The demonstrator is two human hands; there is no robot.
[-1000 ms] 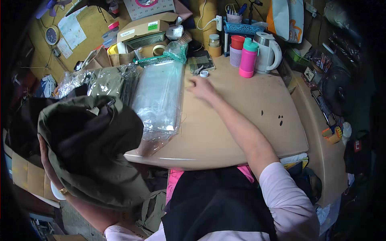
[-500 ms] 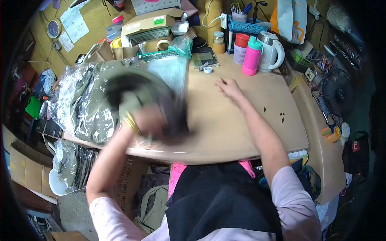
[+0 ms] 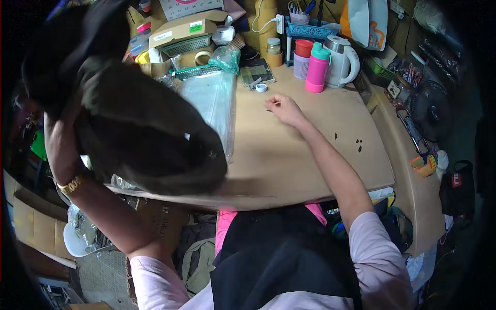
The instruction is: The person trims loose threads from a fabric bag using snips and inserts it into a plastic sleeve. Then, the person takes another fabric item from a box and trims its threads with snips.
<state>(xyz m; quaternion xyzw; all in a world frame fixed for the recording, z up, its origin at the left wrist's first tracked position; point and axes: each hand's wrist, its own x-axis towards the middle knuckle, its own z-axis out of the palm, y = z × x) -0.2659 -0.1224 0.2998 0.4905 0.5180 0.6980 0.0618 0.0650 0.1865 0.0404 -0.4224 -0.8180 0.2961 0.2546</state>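
Note:
A large dark olive garment (image 3: 150, 129) hangs lifted at the left, covering the left part of the tan table (image 3: 289, 170). My left hand (image 3: 63, 142), with a gold band at the wrist, holds it up near its left side; some fingers are hidden behind the cloth. My right hand (image 3: 283, 109) is over the middle of the table, its fingers pinched around something thin and dark, too small to name. Beyond that hand lies a small white roll (image 3: 261, 88). Clear plastic sheets (image 3: 207, 106) lie between the garment and my right hand.
Toward the back right stand a pink bottle (image 3: 316, 72), a red-lidded cup (image 3: 303, 54) and a kettle (image 3: 341, 64). An open cardboard box (image 3: 181, 31) and a green basket (image 3: 196, 72) are at the back. A fan (image 3: 433, 111) stands at the right.
My left hand has moved left and up with the garment, which now rises high across the left side. My right hand has shifted slightly left, its fingers still pinched.

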